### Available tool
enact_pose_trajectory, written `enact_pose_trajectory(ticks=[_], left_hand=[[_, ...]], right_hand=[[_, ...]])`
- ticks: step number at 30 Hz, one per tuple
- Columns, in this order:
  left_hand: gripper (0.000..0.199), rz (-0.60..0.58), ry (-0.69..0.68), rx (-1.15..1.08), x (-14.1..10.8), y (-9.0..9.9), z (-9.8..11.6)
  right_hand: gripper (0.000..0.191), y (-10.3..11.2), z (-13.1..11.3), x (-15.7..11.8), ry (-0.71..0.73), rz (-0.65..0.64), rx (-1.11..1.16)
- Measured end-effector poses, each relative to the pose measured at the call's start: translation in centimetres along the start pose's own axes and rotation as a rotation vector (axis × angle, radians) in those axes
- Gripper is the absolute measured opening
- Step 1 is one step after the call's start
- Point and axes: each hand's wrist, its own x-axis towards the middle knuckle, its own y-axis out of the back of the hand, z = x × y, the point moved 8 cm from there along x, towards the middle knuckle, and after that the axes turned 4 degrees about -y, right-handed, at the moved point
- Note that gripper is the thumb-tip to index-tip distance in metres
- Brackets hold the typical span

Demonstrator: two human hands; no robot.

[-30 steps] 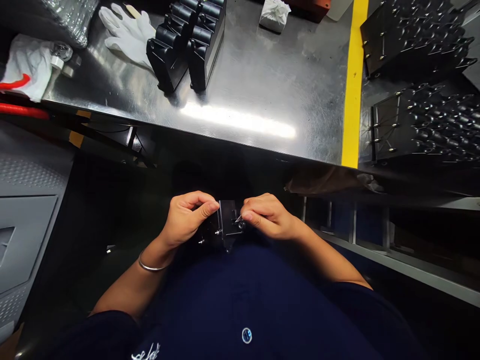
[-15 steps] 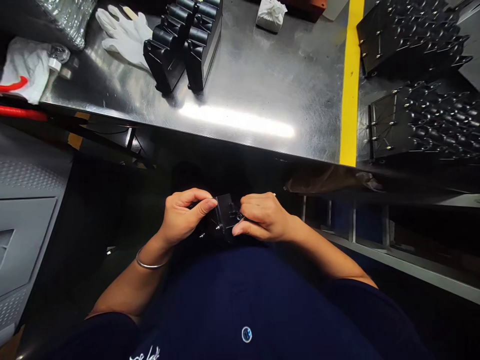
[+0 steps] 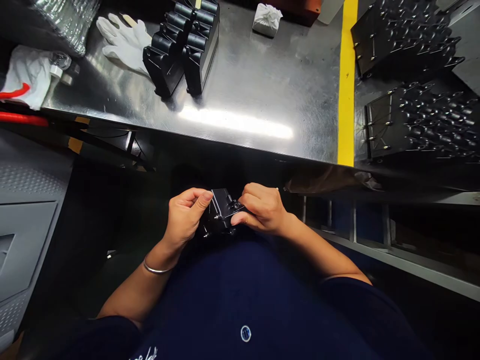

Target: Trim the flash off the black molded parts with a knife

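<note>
A black plastic part (image 3: 221, 204) with small pins and short tubes is held between my two hands, in front of my dark blue shirt and below the table's front edge. My left hand (image 3: 185, 212) pinches its left side, thumb resting on the upper edge. On the right side, my right hand (image 3: 261, 207) is closed with curled fingers, its thumb against the part's lower right. Bright metallic-looking tips show on the part's lower left. The fingers hide some of it, and its dark outline merges with the background.
On the steel table (image 3: 262, 90) stand two black ribbed blocks (image 3: 202, 50) beside a white glove (image 3: 123, 42). A white wrapped bundle (image 3: 267, 20) lies farther back. Right of the yellow stripe (image 3: 347, 90) are stacks of black parts (image 3: 431, 120). A grey cabinet (image 3: 26, 240) stands left.
The black part has tilted in my hands, showing more of its tubes and lower side. My left hand has shifted slightly right and its thumb has risen a little.
</note>
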Motion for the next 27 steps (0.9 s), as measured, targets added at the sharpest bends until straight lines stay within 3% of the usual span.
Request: enact_pose_trajectory(ticks=[9,11,14,16,19,22,27], left_hand=[[0.044,0.097,-0.008,-0.035,-0.2,0.1,0.3],[0.044,0.093,0.006,-0.043,-0.2,0.0,0.2],[0.045,0.081,0.053,-0.076,0.2,-0.2,-0.1],[0.048,0.086,0.116,-0.113,0.5,-0.3,-0.5],[0.053,0.050,0.260,-0.158,0.9,-0.7,-1.9],[0.055,-0.005,0.354,-0.181,1.1,-1.1,-3.0],[0.054,-0.014,0.372,-0.204,1.2,-1.2,-3.5]], right_hand=[[0.060,0.2,0.2,0.3,-0.024,0.022,-0.029],[0.058,-0.1,0.4,0.4,-0.046,-0.065,0.058],[0.055,-1.3,0.4,0.0,-0.044,-0.325,0.332],[0.053,-1.6,0.6,-0.3,-0.073,-0.389,0.471],[0.042,-0.7,2.2,-0.3,-0.211,-0.176,0.374],[0.028,0.2,2.3,-0.4,-0.200,0.060,0.119],[0.024,-0.1,1.6,-0.5,-0.147,0.133,-0.087]])
